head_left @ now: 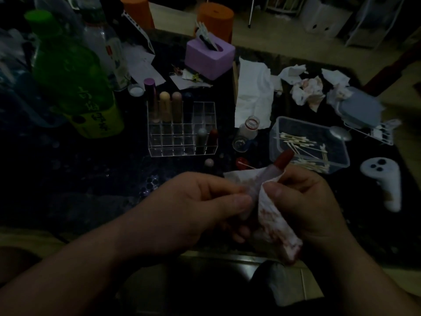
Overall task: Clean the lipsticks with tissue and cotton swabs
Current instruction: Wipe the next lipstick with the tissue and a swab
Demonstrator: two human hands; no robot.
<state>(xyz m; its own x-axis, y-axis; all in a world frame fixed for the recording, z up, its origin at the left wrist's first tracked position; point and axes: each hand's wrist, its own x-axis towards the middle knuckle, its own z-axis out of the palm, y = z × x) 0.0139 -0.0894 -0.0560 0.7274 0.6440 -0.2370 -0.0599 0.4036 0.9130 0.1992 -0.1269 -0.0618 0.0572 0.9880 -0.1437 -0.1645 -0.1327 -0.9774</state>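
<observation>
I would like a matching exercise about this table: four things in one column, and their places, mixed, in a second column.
1. cotton swabs
2. stained tissue
3. green bottle
4. beige lipsticks

A. far left of the table
B. gripped by the left hand and right hand
C. back row of the clear organizer
D. inside the plastic box

Pairs: 1-D, 2-B, 3-A, 4-C

The dark red lipstick (283, 158) shows only its tip; its barrel is hidden inside the red-stained white tissue (271, 215) and behind the right hand (306, 201). At twelve o'clock, a ribbed orange cylinder (136, 10) is cut by the top edge. At two o'clock, a grey rounded plastic object (362, 108) is blurred (outline smeared, kind unclear).
</observation>
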